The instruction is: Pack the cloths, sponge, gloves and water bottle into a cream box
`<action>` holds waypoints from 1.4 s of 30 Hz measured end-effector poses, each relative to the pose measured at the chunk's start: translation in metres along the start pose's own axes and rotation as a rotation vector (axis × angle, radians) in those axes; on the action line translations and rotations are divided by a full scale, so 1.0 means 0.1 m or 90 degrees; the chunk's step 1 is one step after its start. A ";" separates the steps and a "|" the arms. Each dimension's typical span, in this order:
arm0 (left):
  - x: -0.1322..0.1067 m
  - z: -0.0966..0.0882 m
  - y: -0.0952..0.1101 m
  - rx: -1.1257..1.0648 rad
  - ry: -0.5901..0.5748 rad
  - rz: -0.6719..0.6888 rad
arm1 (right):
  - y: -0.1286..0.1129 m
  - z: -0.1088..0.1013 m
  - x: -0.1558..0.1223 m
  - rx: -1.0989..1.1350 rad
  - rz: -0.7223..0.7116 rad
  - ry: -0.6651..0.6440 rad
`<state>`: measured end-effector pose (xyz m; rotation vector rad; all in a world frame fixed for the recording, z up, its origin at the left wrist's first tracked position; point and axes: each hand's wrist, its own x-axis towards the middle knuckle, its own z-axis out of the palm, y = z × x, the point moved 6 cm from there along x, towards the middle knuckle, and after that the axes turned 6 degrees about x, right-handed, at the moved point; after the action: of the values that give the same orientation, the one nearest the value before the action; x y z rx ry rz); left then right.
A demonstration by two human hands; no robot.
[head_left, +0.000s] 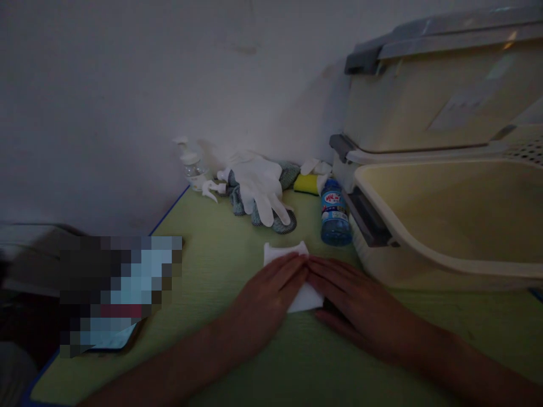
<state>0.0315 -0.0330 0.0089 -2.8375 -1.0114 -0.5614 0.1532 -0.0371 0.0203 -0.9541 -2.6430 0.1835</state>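
A flat, folded white sheet (306, 301), cloth or paper I cannot tell which, lies on the green table (203, 271). My left hand (271, 288) rests on its left side, fingers stretched out and pointing to the upper right. From the other side my right hand (345, 294) reaches over it with straight fingers, its thumb lower down near the table. The fingertips of both hands meet over the middle of the sheet and cover part of it. Just beyond my right hand stands a blue labelled bottle (335, 217).
A large cream bin (399, 257) stands at the right, with a lidded box (407, 107) behind it. By the wall are a white glove (259, 183) over grey mesh cloth, a yellow sponge (306, 183) and a pump bottle (193, 169). At left lies a partly blurred phone (112, 337).
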 end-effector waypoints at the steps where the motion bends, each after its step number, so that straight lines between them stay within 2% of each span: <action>1: 0.00 0.04 0.00 -0.001 -0.033 0.002 | 0.00 -0.01 0.00 -0.007 0.000 0.005; 4: -0.02 0.12 -0.06 0.006 -0.093 -0.040 | 0.00 -0.02 -0.02 -0.033 -0.002 0.021; 8: -0.04 0.13 -0.09 0.004 -0.133 -0.069 | -0.03 -0.03 -0.04 -0.058 -0.025 0.065; 19: 0.00 0.03 -0.03 -0.134 -0.235 -0.049 | -0.14 -0.14 0.01 -0.044 -0.068 0.144; 24: 0.01 0.02 -0.04 -0.187 -0.217 -0.056 | -0.07 -0.22 -0.01 0.005 -0.036 0.185; 28: 0.04 -0.03 -0.09 -0.270 -0.107 -0.069 | 0.06 -0.28 -0.09 0.140 0.061 0.261; 30: 0.05 -0.07 -0.17 -0.344 -0.039 -0.144 | 0.13 -0.29 -0.14 0.216 0.121 0.315; 34: 0.01 -0.03 -0.32 -0.566 0.035 -0.382 | 0.22 -0.26 -0.20 0.377 0.186 0.401; 38: 0.02 0.05 -0.34 -0.796 0.049 -0.484 | 0.19 -0.23 -0.14 0.504 0.193 0.337; 42: 0.03 0.13 -0.38 -0.878 0.009 -0.531 | 0.15 -0.24 -0.08 0.437 0.208 0.247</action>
<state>0.0140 0.0005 -0.0038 -3.0391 -2.5923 -1.9748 0.1762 -0.0308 0.0376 -1.0245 -1.8472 0.8249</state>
